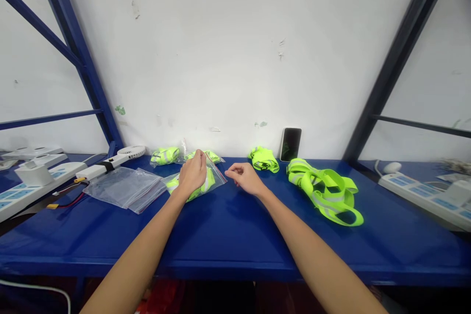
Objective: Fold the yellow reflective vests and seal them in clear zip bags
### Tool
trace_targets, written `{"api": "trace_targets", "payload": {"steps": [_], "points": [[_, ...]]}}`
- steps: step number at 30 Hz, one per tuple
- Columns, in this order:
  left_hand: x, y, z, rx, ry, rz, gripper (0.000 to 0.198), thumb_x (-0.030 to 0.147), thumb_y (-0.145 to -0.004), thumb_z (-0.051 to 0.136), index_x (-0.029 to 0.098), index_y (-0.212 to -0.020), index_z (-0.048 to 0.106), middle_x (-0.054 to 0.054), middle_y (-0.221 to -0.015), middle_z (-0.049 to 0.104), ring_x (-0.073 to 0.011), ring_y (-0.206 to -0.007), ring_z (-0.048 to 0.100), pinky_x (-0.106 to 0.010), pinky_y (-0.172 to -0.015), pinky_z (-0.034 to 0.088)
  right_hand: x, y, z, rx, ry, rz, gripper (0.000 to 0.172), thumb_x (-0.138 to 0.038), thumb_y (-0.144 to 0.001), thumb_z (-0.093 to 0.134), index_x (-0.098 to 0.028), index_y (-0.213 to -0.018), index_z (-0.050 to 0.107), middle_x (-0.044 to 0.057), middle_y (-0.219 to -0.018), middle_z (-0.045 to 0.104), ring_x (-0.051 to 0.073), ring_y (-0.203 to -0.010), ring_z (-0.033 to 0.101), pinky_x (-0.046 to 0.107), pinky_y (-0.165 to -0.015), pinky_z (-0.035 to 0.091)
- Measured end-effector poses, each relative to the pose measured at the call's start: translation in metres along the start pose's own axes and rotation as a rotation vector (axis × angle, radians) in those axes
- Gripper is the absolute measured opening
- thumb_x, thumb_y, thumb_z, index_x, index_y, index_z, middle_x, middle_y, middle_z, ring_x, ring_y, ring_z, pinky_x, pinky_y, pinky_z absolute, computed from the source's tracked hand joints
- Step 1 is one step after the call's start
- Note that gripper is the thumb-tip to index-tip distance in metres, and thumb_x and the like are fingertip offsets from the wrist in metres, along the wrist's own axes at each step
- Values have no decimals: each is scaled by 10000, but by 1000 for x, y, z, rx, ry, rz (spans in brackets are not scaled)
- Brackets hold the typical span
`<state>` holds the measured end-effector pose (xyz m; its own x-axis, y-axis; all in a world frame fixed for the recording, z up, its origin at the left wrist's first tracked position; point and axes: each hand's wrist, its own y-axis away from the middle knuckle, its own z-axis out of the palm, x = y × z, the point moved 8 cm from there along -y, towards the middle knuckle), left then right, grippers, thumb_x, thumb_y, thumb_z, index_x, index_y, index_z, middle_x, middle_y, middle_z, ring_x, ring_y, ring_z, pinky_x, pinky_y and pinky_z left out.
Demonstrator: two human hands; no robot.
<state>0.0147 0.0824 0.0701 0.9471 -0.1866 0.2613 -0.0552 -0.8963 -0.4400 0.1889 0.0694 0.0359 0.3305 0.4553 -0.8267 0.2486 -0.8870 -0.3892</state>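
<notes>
A clear zip bag [209, 187] holding a folded yellow-green reflective strap lies at the middle of the table. My left hand [194, 172] is closed on the upper part of this bag, its fingertips pressed together near the red-lined zip edge. Just right of the bag's corner, my right hand [246, 178] is closed with curled fingers; whether anything is between them I cannot make out. A folded reflective strap [263, 159] sits behind my right hand. Farther right lies a loose, looped reflective strap [326, 191].
Flat, clear zip bags [123, 187] are stacked at left. Bagged straps [165, 155] lie along the wall. A phone [290, 144] leans there. A white handheld fan [110, 163] and power strips [427, 196] lie toward the sides of the blue table [235, 250].
</notes>
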Motion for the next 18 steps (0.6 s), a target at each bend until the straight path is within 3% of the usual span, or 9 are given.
{"api": "trace_targets", "payload": {"steps": [5,9,14,16,18], "points": [[12,8,1,-11,-52,40,436,452,-975,106,230,-1061,472,-86,-901,679,-268,-797,642,-316,-634,370,-5,5,23,-26,-73,13,339,-453,-819,576,-181,-978,701,2,-718,638,88,-457,495,213,-442,401],[18,12,1,-20,-57,64,436,444,-978,112,224,-1075,475,-89,-907,680,-264,-801,644,-317,-649,379,-2,5,38,-34,-87,34,432,-517,-883,441,-188,-905,720,4,-660,635,107,-418,508,221,-414,393],[23,16,0,-28,-66,71,391,415,-985,149,215,-1085,470,-83,-919,683,-238,-825,650,-311,-687,391,6,6,10,314,-9,56,432,-462,-903,418,-235,-1199,635,56,-1052,705,175,-655,638,286,-632,504],[25,17,0,-27,-70,84,364,392,-986,165,218,-1094,466,-82,-938,683,-235,-829,650,-311,-692,393,12,6,3,361,-34,102,488,-465,-902,407,-235,-1306,554,79,-1210,645,165,-598,634,314,-632,516],[25,18,0,-18,-72,91,346,374,-986,175,220,-1101,462,-85,-955,682,-241,-830,650,-314,-689,393,15,4,5,328,-85,109,517,-493,-897,409,-241,-1331,527,84,-1287,598,165,-586,643,332,-635,525]]}}
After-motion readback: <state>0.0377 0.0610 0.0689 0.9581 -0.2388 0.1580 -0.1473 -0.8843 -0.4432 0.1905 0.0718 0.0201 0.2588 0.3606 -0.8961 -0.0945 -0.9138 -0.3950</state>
